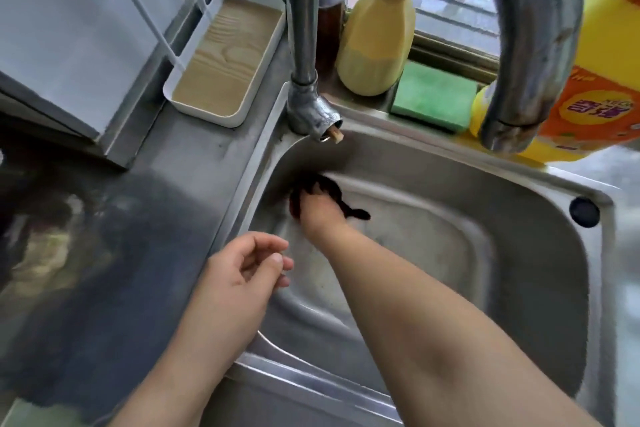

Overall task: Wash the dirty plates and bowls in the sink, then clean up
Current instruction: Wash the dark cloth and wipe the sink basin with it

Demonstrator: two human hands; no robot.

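Observation:
The steel sink (540, 253) fills the right half of the view and holds no plates or bowls. My right hand (320, 215) reaches into its far left corner and presses a dark cloth (332, 189) against the sink wall, fingers closed on it. My left hand (242, 270) hovers over the sink's left rim with its fingers loosely curled and apart, holding nothing.
The tap (304, 45) rises at the sink's back left, its spout (519, 45) arching over the right. Behind stand a yellow bottle (377, 35), a green sponge (433, 97) and an orange-labelled detergent bottle (602, 80). A white tray (225, 55) sits on the wet steel counter (138, 218).

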